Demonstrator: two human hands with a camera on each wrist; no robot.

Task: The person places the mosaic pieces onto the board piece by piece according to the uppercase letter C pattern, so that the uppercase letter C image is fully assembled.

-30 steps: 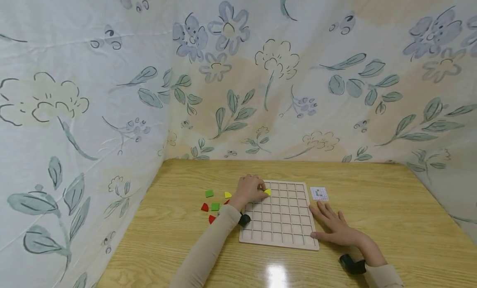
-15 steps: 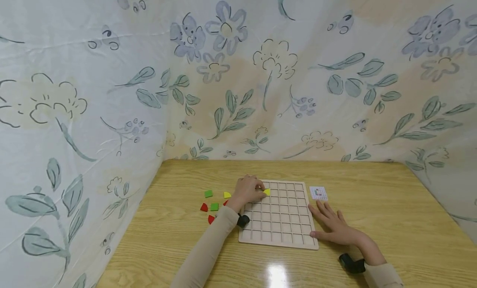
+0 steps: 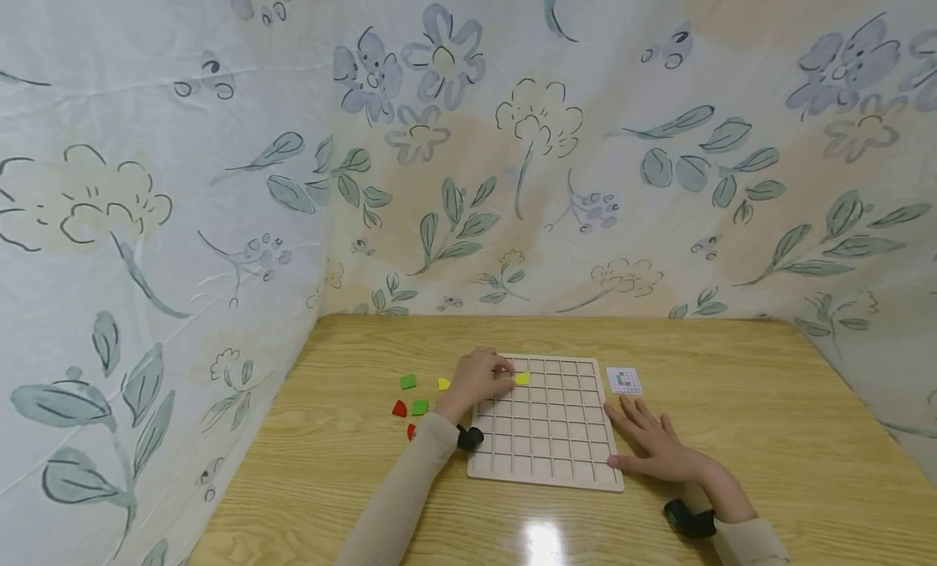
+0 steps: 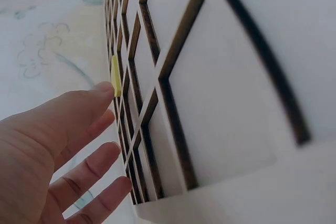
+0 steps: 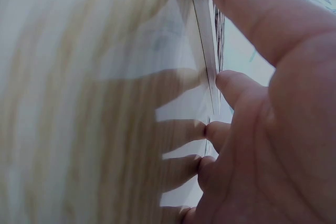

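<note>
A yellow piece [image 3: 523,378] lies in a cell of the pale wooden grid board [image 3: 542,473], near its far edge. Just left of that piece is my left hand [image 3: 476,380], over the board, its fingers loosely bent and holding nothing. In the left wrist view the thumb tip is close beside the yellow piece [image 4: 116,77]; whether they touch I cannot tell. My right hand [image 3: 655,444] spreads along the board's right edge, the thumb and a fingertip at the rim. The right wrist view shows the thumb against the board's side [image 5: 202,19].
Left of the board on the wooden table [image 3: 351,476] lie green squares [image 3: 408,381], red quarter-round pieces [image 3: 398,408] and another yellow piece [image 3: 443,384], partly hidden by the left wrist. A small printed pattern card [image 3: 625,380] is right of the board. Flowered cloth [image 3: 468,224] hangs behind.
My left hand has let go of the yellow piece and drawn slightly left, so more of the piece shows in its cell. The right hand stays at the board's edge.
</note>
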